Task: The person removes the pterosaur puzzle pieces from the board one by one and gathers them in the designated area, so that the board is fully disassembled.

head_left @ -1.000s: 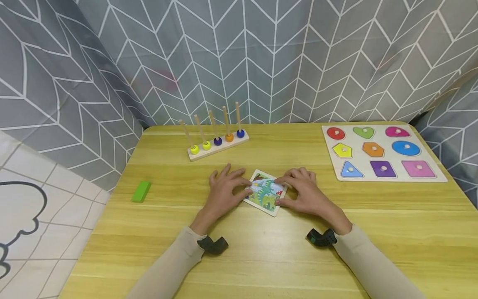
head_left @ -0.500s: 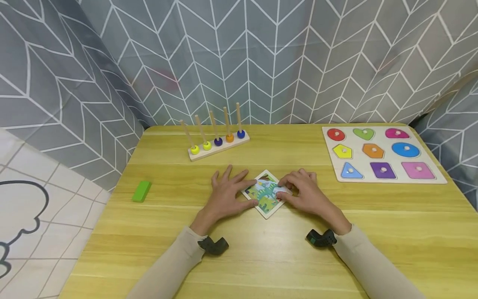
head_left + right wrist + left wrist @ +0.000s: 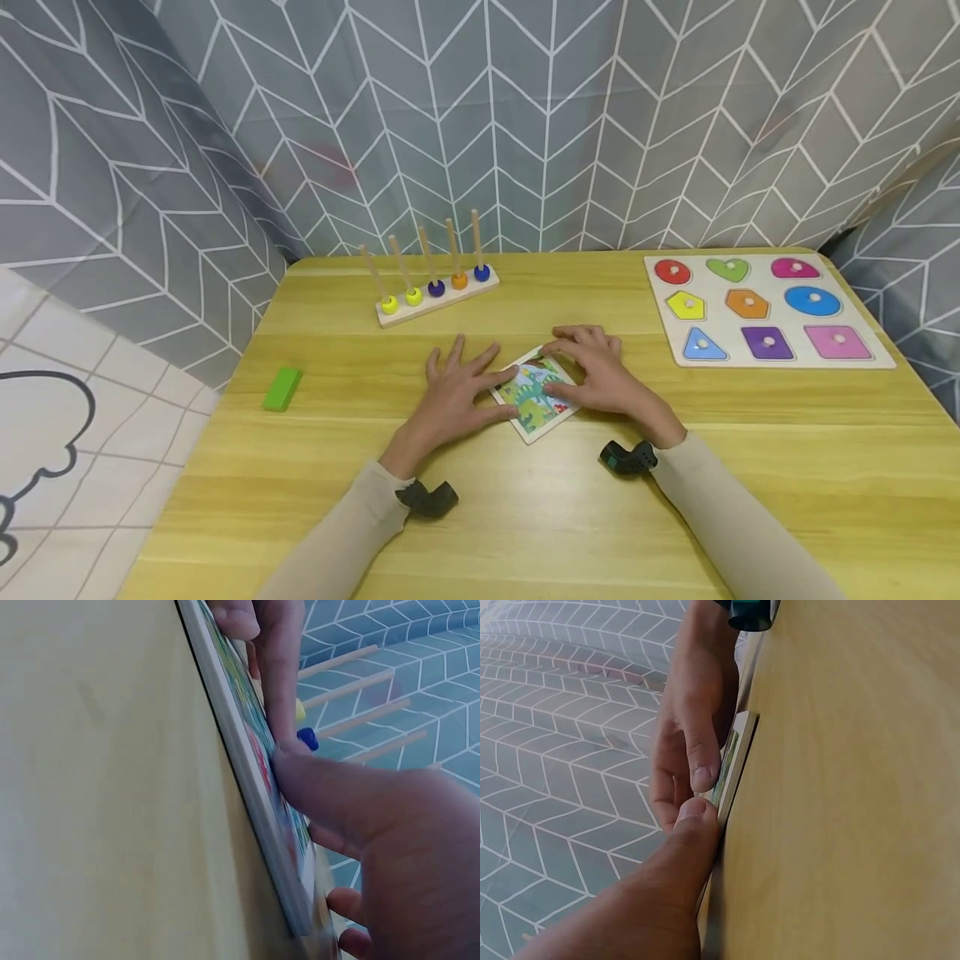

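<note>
On a yellow wooden table [image 3: 675,467] before grey patterned curtains, a small square dinosaur picture puzzle board [image 3: 536,398] lies at frame centre. It is touched by the spread left hand [image 3: 453,396] and pressed under the flat fingers of the right hand [image 3: 600,377]. Even downward pressure would best be kept, so the board does not tip.

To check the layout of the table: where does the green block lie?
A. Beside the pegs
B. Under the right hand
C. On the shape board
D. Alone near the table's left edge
D: the green block lies alone near the left edge of the table.
</note>
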{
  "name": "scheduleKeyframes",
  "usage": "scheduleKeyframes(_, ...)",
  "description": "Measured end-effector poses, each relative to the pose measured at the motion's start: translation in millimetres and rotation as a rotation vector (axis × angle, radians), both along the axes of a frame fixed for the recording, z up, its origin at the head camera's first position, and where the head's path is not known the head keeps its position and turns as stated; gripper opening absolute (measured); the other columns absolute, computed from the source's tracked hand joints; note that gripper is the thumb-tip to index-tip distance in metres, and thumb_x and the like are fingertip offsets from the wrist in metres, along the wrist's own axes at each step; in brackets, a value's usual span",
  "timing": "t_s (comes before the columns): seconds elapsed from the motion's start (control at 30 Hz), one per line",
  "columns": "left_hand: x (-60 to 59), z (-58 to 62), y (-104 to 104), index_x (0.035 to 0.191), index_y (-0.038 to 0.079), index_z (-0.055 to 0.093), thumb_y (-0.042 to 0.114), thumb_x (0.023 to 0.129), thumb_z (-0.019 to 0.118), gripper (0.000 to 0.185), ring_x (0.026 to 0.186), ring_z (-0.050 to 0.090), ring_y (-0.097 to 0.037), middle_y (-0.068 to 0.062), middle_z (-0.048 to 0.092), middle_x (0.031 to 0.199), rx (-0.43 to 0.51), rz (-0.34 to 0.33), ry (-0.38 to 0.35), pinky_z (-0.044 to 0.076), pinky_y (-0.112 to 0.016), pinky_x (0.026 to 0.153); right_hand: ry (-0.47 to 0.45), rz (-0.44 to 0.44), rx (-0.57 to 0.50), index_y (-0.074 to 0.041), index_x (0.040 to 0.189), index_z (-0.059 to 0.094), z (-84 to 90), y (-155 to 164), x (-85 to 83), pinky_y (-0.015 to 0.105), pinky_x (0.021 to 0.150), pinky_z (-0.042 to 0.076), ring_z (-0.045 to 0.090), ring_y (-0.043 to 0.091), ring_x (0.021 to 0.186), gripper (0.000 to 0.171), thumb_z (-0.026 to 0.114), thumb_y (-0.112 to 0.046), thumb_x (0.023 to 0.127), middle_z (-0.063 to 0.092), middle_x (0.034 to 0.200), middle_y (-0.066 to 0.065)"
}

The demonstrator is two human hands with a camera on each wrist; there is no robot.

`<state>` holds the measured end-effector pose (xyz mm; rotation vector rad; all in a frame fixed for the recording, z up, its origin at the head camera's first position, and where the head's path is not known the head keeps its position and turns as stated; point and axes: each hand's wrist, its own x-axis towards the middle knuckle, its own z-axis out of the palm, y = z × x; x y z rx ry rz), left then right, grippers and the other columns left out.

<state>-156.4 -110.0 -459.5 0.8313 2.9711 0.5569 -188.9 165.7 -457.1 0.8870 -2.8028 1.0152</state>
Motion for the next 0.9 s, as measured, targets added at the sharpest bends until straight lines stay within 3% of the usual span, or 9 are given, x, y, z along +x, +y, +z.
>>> scheduleKeyframes(0.13, 1.2, -0.1, 0, 0.148, 0.042, 0.05, 0.069, 0.09, 0.059, 0.064, 0.155, 0.008, -0.053, 0.001, 0.031, 0.167, -0.006, -0.004, 0.0, 0.006, -0.077, 0.115, -0.036, 0.032, 0.007, -0.021, 0.124, 0.067, 2.0, 0, -2.3, 0.052, 0.095, 0.018, 0.03, 0.041, 0.143, 0.048, 0.083, -0.036, 0.081, 0.044, 0.156, 0.019)
scheduleKeyframes(0.37, 2.7, 0.6, 1, 0.149, 0.042, 0.049, 0.067, 0.094, 0.056, 0.061, 0.155, 0.006, -0.053, 0.002, 0.03, 0.168, 0.007, -0.008, -0.007, 0.004, -0.077, 0.115, -0.091, 0.055, 0.002, -0.022, 0.109, 0.063, 5.6, 1, -7.3, 0.059, 0.102, 0.016, 0.026, 0.045, 0.147, 0.04, 0.086, -0.035, 0.078, 0.039, 0.159, 0.022)
scheduleKeyframes(0.67, 3.7, 1.5, 0, 0.151, 0.043, 0.046, 0.063, 0.098, 0.05, 0.057, 0.156, 0.002, -0.051, 0.003, 0.027, 0.169, 0.009, -0.025, -0.032, 0.002, -0.076, 0.116, -0.125, 0.055, 0.09, -0.024, 0.111, 0.061, 10.6, 0, -12.3, 0.057, 0.102, 0.017, 0.022, 0.043, 0.15, 0.051, 0.091, -0.04, 0.073, 0.035, 0.162, 0.019)
scheduleKeyframes(0.9, 4.2, 4.8, -2, 0.152, 0.044, 0.044, 0.064, 0.098, 0.049, 0.058, 0.156, 0.0, -0.051, 0.003, 0.025, 0.17, 0.0, -0.033, -0.055, 0.001, -0.077, 0.116, -0.143, 0.06, 0.098, -0.023, 0.111, 0.06, 15.2, -2, -12.4, 0.06, 0.101, 0.017, 0.019, 0.046, 0.15, 0.054, 0.091, -0.044, 0.072, 0.034, 0.162, 0.021)
